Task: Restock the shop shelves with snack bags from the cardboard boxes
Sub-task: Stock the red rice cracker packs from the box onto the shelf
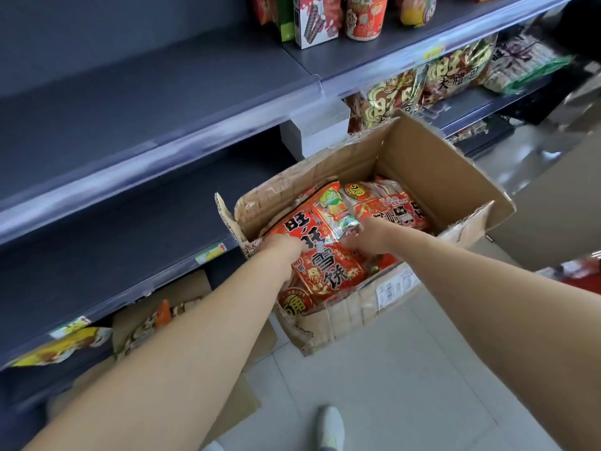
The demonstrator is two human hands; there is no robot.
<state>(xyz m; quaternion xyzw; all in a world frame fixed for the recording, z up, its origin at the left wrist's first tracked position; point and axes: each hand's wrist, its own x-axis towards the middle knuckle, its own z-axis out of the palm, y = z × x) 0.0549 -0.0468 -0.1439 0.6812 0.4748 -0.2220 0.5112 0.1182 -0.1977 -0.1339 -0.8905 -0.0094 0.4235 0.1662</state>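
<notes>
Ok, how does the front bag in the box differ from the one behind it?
The front bag is gripped by the left hand and right hand; the back bag lies untouched. The front bag sits higher; the back bag lies lower, near the far wall. Both are red, inside the box.

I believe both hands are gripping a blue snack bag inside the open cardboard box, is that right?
Not quite: the head view shows the snack bag is red, not blue. The left hand and right hand do grip it inside the open cardboard box.
</notes>
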